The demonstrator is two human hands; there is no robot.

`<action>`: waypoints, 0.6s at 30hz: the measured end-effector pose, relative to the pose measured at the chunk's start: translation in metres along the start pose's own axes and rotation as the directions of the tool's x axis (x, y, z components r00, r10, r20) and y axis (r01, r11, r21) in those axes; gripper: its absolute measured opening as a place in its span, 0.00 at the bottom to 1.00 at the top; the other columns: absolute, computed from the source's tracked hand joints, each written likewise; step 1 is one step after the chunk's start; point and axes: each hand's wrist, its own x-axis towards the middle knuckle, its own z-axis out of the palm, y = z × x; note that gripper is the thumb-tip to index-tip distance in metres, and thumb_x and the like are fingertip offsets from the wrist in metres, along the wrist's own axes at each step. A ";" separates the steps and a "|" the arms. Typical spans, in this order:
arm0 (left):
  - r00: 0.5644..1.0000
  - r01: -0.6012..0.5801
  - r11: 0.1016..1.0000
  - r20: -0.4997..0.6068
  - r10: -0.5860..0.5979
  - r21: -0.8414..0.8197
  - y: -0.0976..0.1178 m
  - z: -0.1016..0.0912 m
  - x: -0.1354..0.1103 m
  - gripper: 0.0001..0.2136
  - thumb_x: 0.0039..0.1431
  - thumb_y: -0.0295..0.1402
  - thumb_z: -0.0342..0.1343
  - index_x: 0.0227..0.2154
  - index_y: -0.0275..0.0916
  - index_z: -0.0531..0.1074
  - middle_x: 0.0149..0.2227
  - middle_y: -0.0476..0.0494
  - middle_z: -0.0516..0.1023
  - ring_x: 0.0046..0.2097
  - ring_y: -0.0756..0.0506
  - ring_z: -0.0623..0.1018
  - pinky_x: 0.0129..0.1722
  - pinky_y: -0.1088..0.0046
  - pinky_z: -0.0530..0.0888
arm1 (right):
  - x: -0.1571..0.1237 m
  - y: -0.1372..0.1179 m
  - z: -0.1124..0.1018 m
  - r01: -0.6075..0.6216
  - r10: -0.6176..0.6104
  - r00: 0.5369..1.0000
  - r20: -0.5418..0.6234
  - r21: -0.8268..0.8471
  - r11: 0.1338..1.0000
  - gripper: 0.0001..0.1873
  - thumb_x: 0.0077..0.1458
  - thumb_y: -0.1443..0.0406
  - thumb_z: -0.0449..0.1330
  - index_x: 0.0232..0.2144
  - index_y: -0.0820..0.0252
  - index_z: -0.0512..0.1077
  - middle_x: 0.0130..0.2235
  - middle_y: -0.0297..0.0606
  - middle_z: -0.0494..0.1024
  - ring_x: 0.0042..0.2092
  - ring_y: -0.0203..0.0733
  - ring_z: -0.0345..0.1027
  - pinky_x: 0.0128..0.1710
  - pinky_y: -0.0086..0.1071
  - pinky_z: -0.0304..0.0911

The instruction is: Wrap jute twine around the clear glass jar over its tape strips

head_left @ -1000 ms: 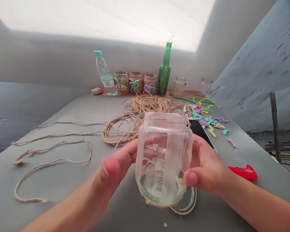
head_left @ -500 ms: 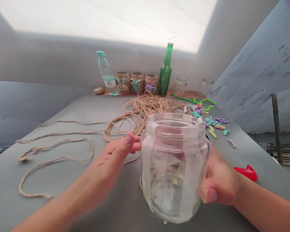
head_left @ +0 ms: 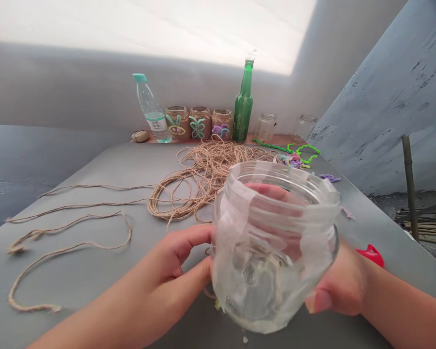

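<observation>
Jar: a glass jar (head_left: pixel 261 286) held in the air just above the table, tilted with its ribbed, threaded mouth toward the viewer. The glass is smooth and clear, with cloudy patches.
Tape: translucent strips of tape (head_left: pixel 232 218) run lengthwise down the jar, their edges slightly wrinkled.
Left hand: the left hand (head_left: pixel 174 257) is closed on the jar's left side, with fingers and thumb pressed against the glass.
Right hand: the right hand (head_left: pixel 341 283) is clamped around the jar's right side. Its thumb lies at the lower front, and its fingers show pink through the glass.
Table: a flat grey table (head_left: pixel 76 276) lies beneath the jar.
Loose twine: thin, hairy jute twine (head_left: pixel 69 248) trails in long, open loops left of the jar.
Twine heap: a tangled coil of the same twine (head_left: pixel 207 179) sits just behind the jar, to its left.
Red piece: a curved red plastic piece (head_left: pixel 371 255) lies right of the jar, partly hidden behind it.
Pipe cleaners: fuzzy pastel scraps (head_left: pixel 290 160) and a twisted green length (head_left: pixel 272 146) lie beyond the jar — soft, bent shapes.
Back row: far behind the jar, on a ledge (head_left: pixel 256 139), stand a plastic water bottle (head_left: pixel 150 111), three twine-wrapped jars (head_left: pixel 199 121) with pipe-cleaner shapes, a slender green glass bottle (head_left: pixel 242 106) and two bare glass jars (head_left: pixel 266 128) — a tidy line against the wall.
</observation>
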 end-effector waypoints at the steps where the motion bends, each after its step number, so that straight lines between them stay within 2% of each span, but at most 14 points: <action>1: 1.000 0.001 0.998 0.019 -0.002 0.067 0.000 0.000 0.001 0.14 0.63 0.33 0.62 0.50 0.52 0.83 0.44 0.50 0.87 0.45 0.39 0.81 0.47 0.67 0.79 | 0.000 0.000 0.001 -0.004 0.004 1.000 -0.005 -0.004 1.000 0.42 0.35 0.74 0.78 0.54 0.50 0.74 0.58 0.42 0.80 0.67 0.57 0.68 0.70 0.48 0.57; 3: 1.000 -0.004 0.988 -0.002 0.004 0.153 0.001 0.000 0.003 0.15 0.65 0.35 0.59 0.52 0.53 0.81 0.50 0.50 0.86 0.55 0.36 0.78 0.53 0.64 0.77 | 0.001 -0.001 0.002 -0.016 0.016 1.000 -0.012 -0.036 0.999 0.39 0.35 0.72 0.78 0.52 0.51 0.75 0.60 0.43 0.78 0.68 0.57 0.66 0.71 0.47 0.55; 6: 0.998 -0.005 0.988 -0.054 0.014 0.156 0.003 0.000 0.005 0.17 0.64 0.35 0.59 0.54 0.55 0.80 0.53 0.51 0.85 0.62 0.33 0.73 0.56 0.61 0.76 | 0.002 -0.002 0.000 -0.013 0.014 1.000 0.009 -0.075 0.997 0.38 0.34 0.72 0.78 0.50 0.52 0.77 0.63 0.43 0.74 0.69 0.56 0.63 0.71 0.44 0.54; 10: 0.996 -0.035 0.980 -0.075 0.050 0.196 0.003 0.000 0.006 0.17 0.64 0.36 0.58 0.53 0.56 0.81 0.53 0.51 0.85 0.62 0.32 0.74 0.58 0.58 0.75 | 0.003 -0.002 -0.003 -0.023 0.031 0.998 0.053 -0.154 0.988 0.40 0.32 0.70 0.79 0.52 0.51 0.77 0.65 0.42 0.73 0.71 0.55 0.60 0.72 0.44 0.51; 12: 0.994 -0.055 0.974 -0.079 0.074 0.218 0.003 0.001 0.005 0.16 0.64 0.37 0.58 0.52 0.56 0.81 0.52 0.50 0.86 0.61 0.31 0.74 0.58 0.56 0.75 | 0.003 -0.001 -0.003 -0.019 0.026 0.999 0.038 -0.161 0.987 0.38 0.34 0.67 0.80 0.51 0.51 0.78 0.66 0.42 0.72 0.71 0.56 0.60 0.72 0.45 0.52; 15: 0.994 -0.083 0.973 -0.050 0.096 0.216 0.003 0.001 0.004 0.16 0.64 0.36 0.58 0.51 0.56 0.82 0.51 0.51 0.86 0.62 0.31 0.73 0.56 0.58 0.76 | 0.002 -0.002 -0.003 0.005 -0.001 1.000 0.022 -0.158 0.987 0.36 0.36 0.64 0.81 0.51 0.52 0.78 0.66 0.43 0.71 0.70 0.57 0.61 0.71 0.44 0.53; 18: 0.993 -0.092 0.971 -0.052 0.106 0.222 0.003 0.000 0.002 0.14 0.64 0.36 0.58 0.49 0.57 0.83 0.51 0.53 0.86 0.62 0.31 0.73 0.55 0.60 0.76 | 0.003 -0.003 -0.005 0.013 0.000 0.998 0.069 -0.180 0.984 0.35 0.38 0.64 0.80 0.52 0.52 0.78 0.66 0.43 0.72 0.71 0.55 0.60 0.71 0.42 0.54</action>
